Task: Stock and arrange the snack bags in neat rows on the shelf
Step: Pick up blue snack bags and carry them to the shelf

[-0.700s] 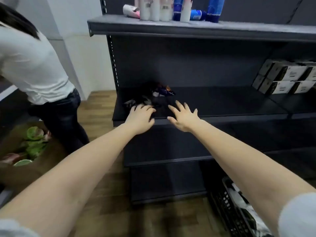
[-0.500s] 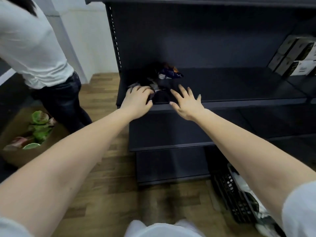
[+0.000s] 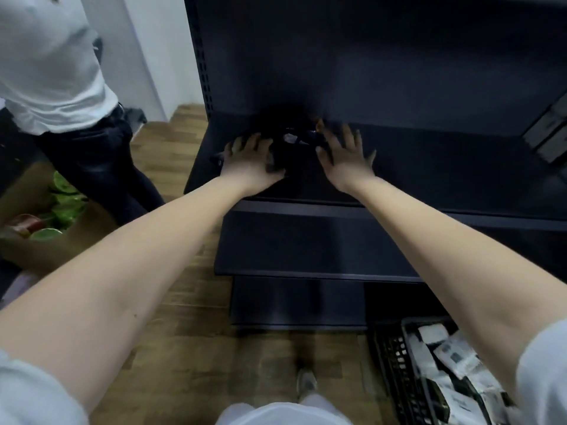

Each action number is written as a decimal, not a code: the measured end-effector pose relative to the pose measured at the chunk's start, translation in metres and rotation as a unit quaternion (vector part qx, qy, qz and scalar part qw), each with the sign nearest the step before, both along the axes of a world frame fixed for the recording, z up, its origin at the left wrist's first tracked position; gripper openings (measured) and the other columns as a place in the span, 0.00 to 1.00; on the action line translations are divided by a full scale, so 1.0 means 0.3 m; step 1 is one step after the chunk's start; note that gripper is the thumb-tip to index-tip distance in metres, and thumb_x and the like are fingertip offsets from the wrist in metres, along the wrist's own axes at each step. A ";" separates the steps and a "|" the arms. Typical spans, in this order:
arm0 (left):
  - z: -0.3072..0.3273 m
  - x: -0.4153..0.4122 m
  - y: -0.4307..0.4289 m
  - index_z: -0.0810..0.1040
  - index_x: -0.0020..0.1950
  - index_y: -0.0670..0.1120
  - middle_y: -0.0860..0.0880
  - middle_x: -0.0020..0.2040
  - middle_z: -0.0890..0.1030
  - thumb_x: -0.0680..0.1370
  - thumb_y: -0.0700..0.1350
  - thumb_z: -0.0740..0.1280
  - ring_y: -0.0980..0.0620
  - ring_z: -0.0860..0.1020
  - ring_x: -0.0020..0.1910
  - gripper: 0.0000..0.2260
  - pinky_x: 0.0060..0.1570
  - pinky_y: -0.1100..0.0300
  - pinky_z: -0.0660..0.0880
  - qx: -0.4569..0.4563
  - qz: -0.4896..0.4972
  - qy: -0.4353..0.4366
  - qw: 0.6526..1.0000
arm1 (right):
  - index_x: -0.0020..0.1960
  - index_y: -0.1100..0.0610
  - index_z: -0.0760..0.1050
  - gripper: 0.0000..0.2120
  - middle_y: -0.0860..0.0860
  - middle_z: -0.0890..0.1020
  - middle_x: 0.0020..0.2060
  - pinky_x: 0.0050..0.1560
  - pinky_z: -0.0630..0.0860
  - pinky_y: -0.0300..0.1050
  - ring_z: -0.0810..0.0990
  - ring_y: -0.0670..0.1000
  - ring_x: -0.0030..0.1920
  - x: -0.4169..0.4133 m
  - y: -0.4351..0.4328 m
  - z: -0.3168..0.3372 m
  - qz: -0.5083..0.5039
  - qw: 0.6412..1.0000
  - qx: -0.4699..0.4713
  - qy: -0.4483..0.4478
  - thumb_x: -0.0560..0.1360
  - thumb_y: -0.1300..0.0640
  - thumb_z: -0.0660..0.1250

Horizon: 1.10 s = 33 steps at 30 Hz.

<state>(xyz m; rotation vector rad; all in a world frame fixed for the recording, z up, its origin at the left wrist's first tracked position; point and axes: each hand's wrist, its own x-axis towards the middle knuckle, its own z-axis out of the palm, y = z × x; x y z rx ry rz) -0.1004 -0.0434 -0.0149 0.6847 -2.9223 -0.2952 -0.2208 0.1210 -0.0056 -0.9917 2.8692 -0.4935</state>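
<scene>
The left hand (image 3: 251, 159) lies palm down on the shelf (image 3: 429, 170), its fingers stretched forward and a little spread. Its thumb side is against a small dark heap of bags (image 3: 293, 142), and it grips nothing that can be seen. The bags sit well back on the shelf near its left end, between the two hands. They are blurred and in shadow, so their number cannot be told. The right hand (image 3: 346, 157) is wide open with fingers fanned, palm down just right of the heap. Its forefinger side is at the bags, and whether it touches them is unclear. Both forearms reach in over the shelf's front edge. At far left a person (image 3: 49, 62) in a white top and dark trousers stands on the wood floor (image 3: 171, 308), well apart from the hands. Below them is a brown box (image 3: 36, 250) of green items. At the right edge of the shelf stand some cartons (image 3: 549, 133), dim and cut off. At the lower right a black crate (image 3: 395, 360) on the floor holds white packets (image 3: 451, 360).
</scene>
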 end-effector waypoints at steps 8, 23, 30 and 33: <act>-0.088 -0.077 0.027 0.53 0.76 0.51 0.47 0.76 0.56 0.72 0.70 0.57 0.40 0.49 0.75 0.39 0.71 0.40 0.48 0.004 0.075 -0.027 0.997 | 0.77 0.40 0.45 0.29 0.50 0.42 0.78 0.70 0.43 0.71 0.40 0.62 0.76 -0.191 -0.143 0.007 0.083 0.996 0.029 0.026 0.79 0.39 0.52; -0.118 -0.088 0.018 0.52 0.76 0.54 0.49 0.77 0.54 0.71 0.72 0.53 0.39 0.50 0.75 0.39 0.70 0.35 0.49 -0.018 0.124 -0.027 0.992 | 0.76 0.37 0.50 0.33 0.50 0.42 0.77 0.63 0.56 0.77 0.44 0.68 0.74 -0.281 -0.375 -0.034 0.105 0.992 0.064 -0.013 0.74 0.31 0.55; -0.132 -0.126 0.011 0.53 0.75 0.53 0.48 0.76 0.56 0.70 0.73 0.53 0.38 0.53 0.73 0.39 0.69 0.35 0.53 -0.028 0.163 -0.026 0.986 | 0.73 0.43 0.58 0.30 0.53 0.52 0.75 0.60 0.62 0.72 0.50 0.69 0.71 -0.275 -0.369 -0.145 0.133 0.987 0.063 0.057 0.74 0.38 0.63; -0.136 -0.137 0.015 0.53 0.75 0.52 0.47 0.76 0.56 0.70 0.73 0.53 0.37 0.52 0.73 0.40 0.69 0.34 0.51 -0.029 0.177 -0.025 0.983 | 0.73 0.43 0.58 0.28 0.54 0.53 0.74 0.60 0.62 0.72 0.51 0.70 0.71 -0.270 -0.376 -0.159 0.128 0.987 0.063 0.067 0.76 0.40 0.62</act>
